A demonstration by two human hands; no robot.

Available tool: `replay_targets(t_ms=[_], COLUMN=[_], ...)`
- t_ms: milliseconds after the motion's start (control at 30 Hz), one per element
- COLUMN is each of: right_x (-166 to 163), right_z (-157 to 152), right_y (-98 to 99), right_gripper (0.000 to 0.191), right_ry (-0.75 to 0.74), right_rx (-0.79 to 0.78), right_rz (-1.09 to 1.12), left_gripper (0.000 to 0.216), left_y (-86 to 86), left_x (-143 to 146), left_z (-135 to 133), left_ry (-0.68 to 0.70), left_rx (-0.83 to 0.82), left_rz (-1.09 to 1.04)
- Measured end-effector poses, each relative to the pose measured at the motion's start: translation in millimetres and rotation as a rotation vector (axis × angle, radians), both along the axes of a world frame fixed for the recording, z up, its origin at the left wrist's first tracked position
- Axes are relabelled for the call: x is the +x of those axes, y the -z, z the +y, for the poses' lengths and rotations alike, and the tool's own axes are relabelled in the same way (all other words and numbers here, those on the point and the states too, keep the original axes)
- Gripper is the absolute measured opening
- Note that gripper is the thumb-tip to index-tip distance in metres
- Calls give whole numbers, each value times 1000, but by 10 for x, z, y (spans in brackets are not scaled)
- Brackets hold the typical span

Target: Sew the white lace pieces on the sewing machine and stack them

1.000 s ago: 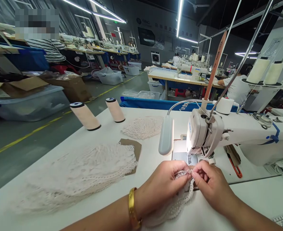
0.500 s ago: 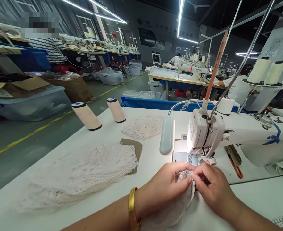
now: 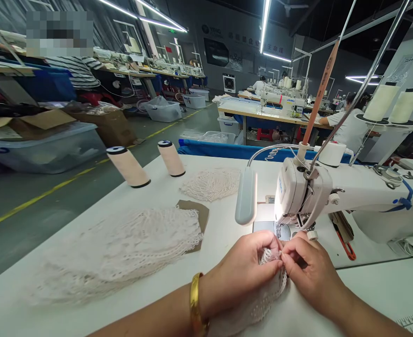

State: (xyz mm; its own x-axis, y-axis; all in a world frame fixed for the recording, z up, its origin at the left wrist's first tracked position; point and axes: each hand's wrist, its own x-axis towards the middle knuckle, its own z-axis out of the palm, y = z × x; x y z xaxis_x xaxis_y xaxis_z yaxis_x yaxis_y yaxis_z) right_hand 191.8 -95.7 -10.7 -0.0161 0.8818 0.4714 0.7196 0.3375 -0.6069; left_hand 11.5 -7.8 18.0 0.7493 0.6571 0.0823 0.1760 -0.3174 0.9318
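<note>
On the white worktable (image 3: 87, 323): flat pile of white lace pieces (image 3: 122, 250) far left. Centre, left hand (image 3: 243, 271) and right hand (image 3: 309, 276) both pinch one small white lace piece (image 3: 271, 281) between fingertips, just before the white sewing machine (image 3: 332, 194).

White lace piece (image 3: 262, 295), bunched, pinched at its top edge, on the table

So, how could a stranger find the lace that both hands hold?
Find the white sewing machine. In front of it, the left hand and right hand pinch a small lace piece. Only it is held; the big lace pile and far lace pile lie loose.
</note>
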Motion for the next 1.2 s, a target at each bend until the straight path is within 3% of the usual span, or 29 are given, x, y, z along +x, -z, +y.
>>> replay_targets(t_ms=[200,367,700,1000,1200], right_x=[-4,-1,-45,-28,-26], right_z=[1,24,160,115,55], right_y=[2,58,139,118,59], right_gripper=[18,16,17,15,6], right_ry=[29,54,143,128,41], right_rx=[-25,-42,-42,-25,-42], right_rz=[-5,-24,-98,-104,-46], left_gripper=[13,27,10,14,19], left_y=[-18,-1,68,6,-8], left_x=[3,-1,71,19,-20], left_z=[0,16,-4,74,68], left_ry=[-100,-70,-130,-75,-94], left_rx=[-15,-29,237,50,70], left_rz=[62,65,150,128,96])
